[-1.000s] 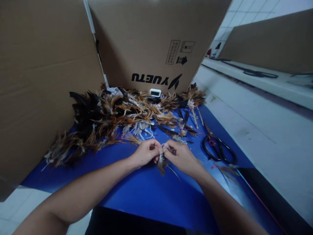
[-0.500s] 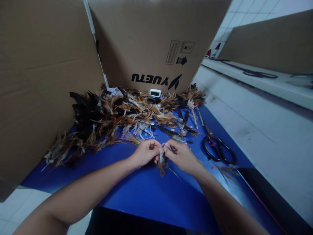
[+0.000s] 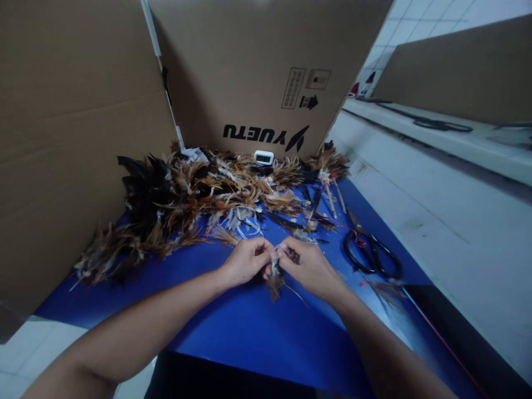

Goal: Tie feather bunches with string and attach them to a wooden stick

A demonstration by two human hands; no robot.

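On the far left a tall cardboard wall (image 3: 75, 138) stands against the blue sheet (image 3: 249, 327), and a heap of brown and black feathers (image 3: 187, 199) spreads along the sheet's back edge below the printed box (image 3: 257, 72). A small white clock (image 3: 264, 157) sits at the foot of that box. At the middle of the sheet the left hand (image 3: 245, 260) is pinched shut on the top of a small feather bundle (image 3: 275, 282), and the right hand (image 3: 310, 266) grips the same bundle from the other side, fingertips meeting at a pale strip wound around the quills — the tuft hangs just below both hands, above the sheet. Further right lie two finished dusters on thin sticks (image 3: 332, 194) and black scissors (image 3: 372, 252), near the sheet's edge beside a red thread (image 3: 432, 327).

The likely slip is the strip loosening between the fingertips — the quills would fan out and the bundle drop apart onto the sheet. A sweeping right forearm could also nudge the scissors.
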